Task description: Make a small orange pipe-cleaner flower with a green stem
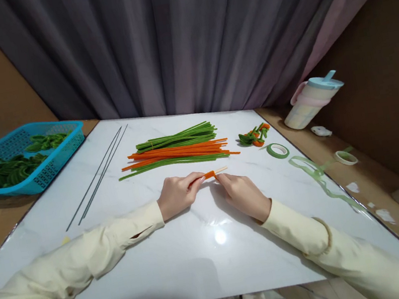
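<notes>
My left hand point(179, 193) pinches a thin pale wooden stick point(221, 170), with an orange pipe cleaner point(209, 175) coiled round it. My right hand point(243, 194) is closed on the pipe cleaner's loose end, just below the stick. The stick's bare tip points right, past the coil. Behind my hands lie orange pipe cleaners point(180, 151) between two groups of green pipe cleaners point(178, 136). To their right rests a small cluster of finished-looking orange and green pipe-cleaner pieces point(256, 135).
A blue basket point(40, 182) with green pipe-cleaner shapes stands at left. Several thin dark wires point(102, 173) lie nearby. At right are a green tape roll point(277, 150), a loose green ribbon point(319, 178), a tumbler point(310, 103), another roll point(345, 157) and white scraps point(384, 215).
</notes>
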Action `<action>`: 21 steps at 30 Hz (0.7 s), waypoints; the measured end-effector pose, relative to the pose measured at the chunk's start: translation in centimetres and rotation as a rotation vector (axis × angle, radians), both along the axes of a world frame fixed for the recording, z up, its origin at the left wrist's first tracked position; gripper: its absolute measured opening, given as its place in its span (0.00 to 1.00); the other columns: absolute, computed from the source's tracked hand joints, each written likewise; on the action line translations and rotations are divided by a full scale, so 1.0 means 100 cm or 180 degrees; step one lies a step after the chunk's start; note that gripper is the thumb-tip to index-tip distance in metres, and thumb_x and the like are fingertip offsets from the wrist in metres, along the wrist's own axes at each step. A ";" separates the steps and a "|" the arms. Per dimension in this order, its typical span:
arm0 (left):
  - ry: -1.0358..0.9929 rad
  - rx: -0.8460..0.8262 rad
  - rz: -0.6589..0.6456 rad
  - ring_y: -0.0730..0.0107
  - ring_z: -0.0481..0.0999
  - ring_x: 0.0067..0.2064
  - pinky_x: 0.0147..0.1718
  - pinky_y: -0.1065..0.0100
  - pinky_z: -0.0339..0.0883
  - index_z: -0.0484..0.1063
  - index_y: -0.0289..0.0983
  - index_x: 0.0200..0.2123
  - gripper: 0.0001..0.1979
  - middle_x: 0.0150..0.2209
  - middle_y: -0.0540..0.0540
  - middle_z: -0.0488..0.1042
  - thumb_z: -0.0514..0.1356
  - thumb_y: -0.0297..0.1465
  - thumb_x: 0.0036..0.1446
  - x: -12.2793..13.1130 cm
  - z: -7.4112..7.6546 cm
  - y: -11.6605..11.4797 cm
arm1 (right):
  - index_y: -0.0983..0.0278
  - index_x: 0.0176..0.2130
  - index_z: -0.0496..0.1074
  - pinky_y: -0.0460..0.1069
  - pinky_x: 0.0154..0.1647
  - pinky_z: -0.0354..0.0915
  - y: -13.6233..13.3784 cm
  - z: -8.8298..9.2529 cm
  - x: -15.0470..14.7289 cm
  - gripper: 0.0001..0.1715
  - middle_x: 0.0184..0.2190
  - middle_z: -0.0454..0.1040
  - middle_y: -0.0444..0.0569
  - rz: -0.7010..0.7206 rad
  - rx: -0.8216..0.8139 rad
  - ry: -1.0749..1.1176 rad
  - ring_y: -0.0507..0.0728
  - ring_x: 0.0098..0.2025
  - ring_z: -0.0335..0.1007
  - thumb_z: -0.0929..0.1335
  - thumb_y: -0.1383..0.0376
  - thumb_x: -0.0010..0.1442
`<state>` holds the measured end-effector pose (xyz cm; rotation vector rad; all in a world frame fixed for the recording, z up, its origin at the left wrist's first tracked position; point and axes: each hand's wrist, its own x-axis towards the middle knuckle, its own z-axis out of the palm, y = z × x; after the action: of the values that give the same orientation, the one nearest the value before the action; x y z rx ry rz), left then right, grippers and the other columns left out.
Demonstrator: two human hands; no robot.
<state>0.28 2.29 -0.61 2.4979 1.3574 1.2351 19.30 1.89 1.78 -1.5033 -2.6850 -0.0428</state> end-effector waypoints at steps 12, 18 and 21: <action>0.0527 0.0530 -0.0141 0.77 0.72 0.18 0.17 0.75 0.54 0.74 0.38 0.37 0.10 0.19 0.54 0.75 0.52 0.31 0.60 -0.002 -0.003 0.000 | 0.68 0.33 0.65 0.49 0.27 0.53 0.008 0.004 0.014 0.08 0.27 0.68 0.48 0.1195 0.1460 -0.0388 0.54 0.29 0.61 0.59 0.73 0.61; 0.0572 0.0464 -0.0390 0.76 0.70 0.17 0.16 0.75 0.53 0.74 0.38 0.38 0.10 0.18 0.53 0.75 0.53 0.31 0.59 -0.004 -0.001 0.000 | 0.68 0.34 0.66 0.49 0.29 0.52 0.013 0.014 0.019 0.13 0.27 0.67 0.49 0.1517 0.1398 -0.0464 0.55 0.30 0.58 0.56 0.73 0.64; 0.0562 0.0389 -0.0551 0.77 0.69 0.16 0.16 0.75 0.53 0.75 0.39 0.39 0.11 0.17 0.54 0.74 0.52 0.31 0.60 -0.006 0.001 0.000 | 0.67 0.35 0.67 0.49 0.29 0.52 0.012 0.019 0.019 0.15 0.27 0.68 0.50 0.1441 0.1110 -0.0357 0.55 0.31 0.58 0.55 0.72 0.65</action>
<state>-0.29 2.31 -0.53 2.7981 1.0963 1.1181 21.22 3.12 3.67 -0.8028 -2.8401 -0.5507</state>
